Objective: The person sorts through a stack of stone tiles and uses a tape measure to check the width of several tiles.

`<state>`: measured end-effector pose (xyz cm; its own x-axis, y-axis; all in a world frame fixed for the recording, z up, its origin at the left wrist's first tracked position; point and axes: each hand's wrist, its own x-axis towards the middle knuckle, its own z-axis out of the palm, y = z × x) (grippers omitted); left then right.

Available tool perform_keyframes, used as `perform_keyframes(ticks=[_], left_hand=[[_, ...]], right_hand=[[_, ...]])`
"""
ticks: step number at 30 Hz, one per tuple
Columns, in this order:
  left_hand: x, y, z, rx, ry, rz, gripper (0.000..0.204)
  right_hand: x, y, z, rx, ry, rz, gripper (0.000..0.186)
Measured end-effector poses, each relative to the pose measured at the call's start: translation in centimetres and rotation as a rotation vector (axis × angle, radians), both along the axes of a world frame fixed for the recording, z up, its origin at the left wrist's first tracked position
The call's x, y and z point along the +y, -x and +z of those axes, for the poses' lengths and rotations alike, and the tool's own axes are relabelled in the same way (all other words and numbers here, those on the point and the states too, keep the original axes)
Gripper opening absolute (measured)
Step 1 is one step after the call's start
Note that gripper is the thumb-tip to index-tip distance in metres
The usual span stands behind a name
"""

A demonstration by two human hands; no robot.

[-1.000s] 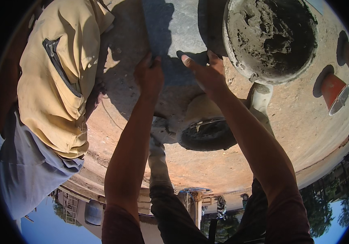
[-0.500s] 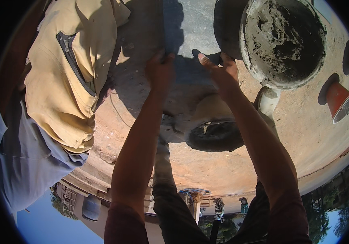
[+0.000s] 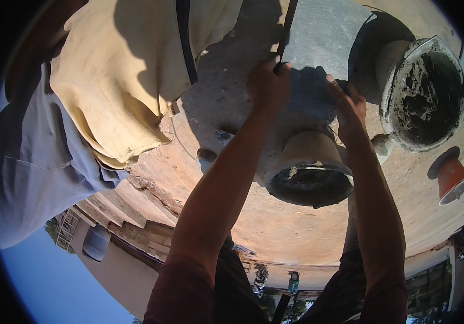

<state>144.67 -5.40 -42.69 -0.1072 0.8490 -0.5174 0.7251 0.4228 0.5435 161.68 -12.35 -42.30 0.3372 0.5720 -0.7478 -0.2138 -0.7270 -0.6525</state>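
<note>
A grey, flat rectangular slab (image 3: 324, 35) lies between my hands at the upper middle, its near part in shadow. My left hand (image 3: 268, 85) is closed at the slab's left edge, thumb toward its top face. On the opposite edge my right hand (image 3: 352, 112) grips with the thumb on top; its other fingers are partly hidden. Just nearer than the slab, between my forearms, is a bucket (image 3: 310, 148) with a dark inside. To the right stands a larger bucket (image 3: 432, 94) with wet grey mortar in it.
At the left, close by, is another person in a tan garment (image 3: 129, 81) and blue-grey clothing (image 3: 43, 162). An orange-red container (image 3: 452, 175) stands on the ground at the right. A blue barrel (image 3: 96, 242) shows at the lower left, beside a wall.
The slab, my hands and the buckets now appear farther right in the picture. The slab is slanted, with a dark strip along its left side. Both hands stay at its edges.
</note>
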Motion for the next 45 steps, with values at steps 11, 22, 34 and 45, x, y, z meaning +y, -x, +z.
perform_keyframes(ticks=[11, 22, 34, 45], left_hand=[[-1.0, 0.6, -1.3, -0.102, -0.008, 0.031, 0.037], [-7.5, 3.4, -0.7, 0.038, 0.076, -0.013, 0.037], [-8.7, 2.8, -0.5, 0.071, -0.02, 0.118, 0.038], [-9.0, 3.7, -0.1, 0.016, -0.014, 0.118, 0.041]], right_hand=[[-0.1, 0.1, -0.5, -0.062, -0.135, 0.041, 0.055], [-3.7, 0.0, -0.3, 0.027, 0.316, 0.242, 0.044], [-4.8, 1.6, -0.3, -0.054, 0.372, 0.31, 0.071], [-4.5, 2.6, 1.4, 0.119, 0.245, 0.137, 0.04]])
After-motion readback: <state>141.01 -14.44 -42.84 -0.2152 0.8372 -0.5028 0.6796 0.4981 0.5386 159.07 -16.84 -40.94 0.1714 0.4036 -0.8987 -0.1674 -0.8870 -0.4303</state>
